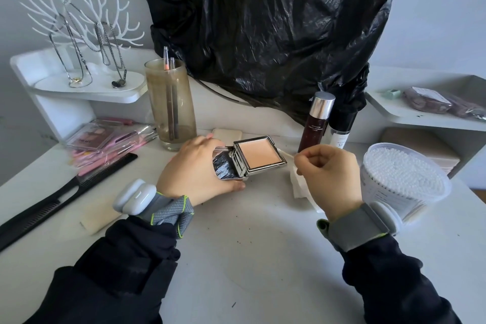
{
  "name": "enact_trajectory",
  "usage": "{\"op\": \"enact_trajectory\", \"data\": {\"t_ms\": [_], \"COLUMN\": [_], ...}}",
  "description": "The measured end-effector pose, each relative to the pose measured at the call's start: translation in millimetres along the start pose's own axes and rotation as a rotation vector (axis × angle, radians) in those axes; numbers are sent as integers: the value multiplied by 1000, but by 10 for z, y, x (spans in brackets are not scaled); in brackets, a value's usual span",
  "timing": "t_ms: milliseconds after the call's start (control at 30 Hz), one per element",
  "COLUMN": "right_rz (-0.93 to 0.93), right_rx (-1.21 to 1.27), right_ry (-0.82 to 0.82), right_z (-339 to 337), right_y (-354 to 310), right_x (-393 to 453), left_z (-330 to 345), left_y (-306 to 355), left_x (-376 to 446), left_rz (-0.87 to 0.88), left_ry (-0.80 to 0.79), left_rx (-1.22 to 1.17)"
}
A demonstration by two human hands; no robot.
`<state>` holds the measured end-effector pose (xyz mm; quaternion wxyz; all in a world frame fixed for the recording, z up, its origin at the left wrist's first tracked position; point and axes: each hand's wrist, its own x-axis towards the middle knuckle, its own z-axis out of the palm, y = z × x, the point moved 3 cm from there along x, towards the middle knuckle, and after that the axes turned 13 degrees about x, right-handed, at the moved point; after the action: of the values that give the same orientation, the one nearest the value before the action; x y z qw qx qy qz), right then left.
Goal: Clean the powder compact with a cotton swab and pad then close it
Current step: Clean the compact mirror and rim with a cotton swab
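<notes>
left hand [194, 168] fingers gripping open powder compact [259, 156], right hand [330, 175] fingers pinching cotton swab [285, 153] beside it

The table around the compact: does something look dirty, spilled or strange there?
Yes. Small dark specks lie scattered on the white table in front of the open powder compact. The glass tumbler holding pencils looks cloudy and stained brownish. Behind, a black plastic bag covers something, which seems unusual. The powder itself looks intact.

"ADVANCED" on dark red bottle [314, 126]
</notes>
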<state>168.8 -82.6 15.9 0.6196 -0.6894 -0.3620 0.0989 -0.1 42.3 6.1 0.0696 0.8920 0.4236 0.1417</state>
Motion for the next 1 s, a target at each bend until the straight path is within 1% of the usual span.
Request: {"op": "enact_trajectory", "data": {"t_ms": [167, 300, 400, 467, 533, 600, 633, 700, 833, 933, 1000], "right_rz": [71, 89, 39, -66, -237, -388, -423, -438, -403, -399, -422], "right_rx": [77, 90, 63, 25, -14, -86, -115, -143, -200, -246, -256], "right_ry": [-5, -5, 53, 93, 55, -47, -105, -186, -243, -257, -233], "right_z": [3, 1, -18, 1, 87, 220, 289, 371, 407, 420, 416], "right_y": [33, 26, -15, -66, -144, -181, -172, -136, -89, -91, -99], "right_x": [14, 6, -8, -49, -144, -252, -290, -326, -330, -320, -323], "left_z": [-2, -3, 1, 12, 29, 53, 71, 95, 91, 85, 92], "left_y": [9, 5, -1, 15, 47, 87, 98, 127, 206, 244, 242], "left_x": [-4, -10, -6, -3, -9, -12, -15, -24, -56, -72, -73], "left_rz": [-1, -11, -17, -6, 22, 53, 57, 63, 92, 117, 125], "left_ry": [3, -2, 0, -5, -20, -36, -45, -58, -67, -71, -64], "left_rx": [-8, 3, 13, 19, 38, 65, 77, 105, 126, 117, 119]}}
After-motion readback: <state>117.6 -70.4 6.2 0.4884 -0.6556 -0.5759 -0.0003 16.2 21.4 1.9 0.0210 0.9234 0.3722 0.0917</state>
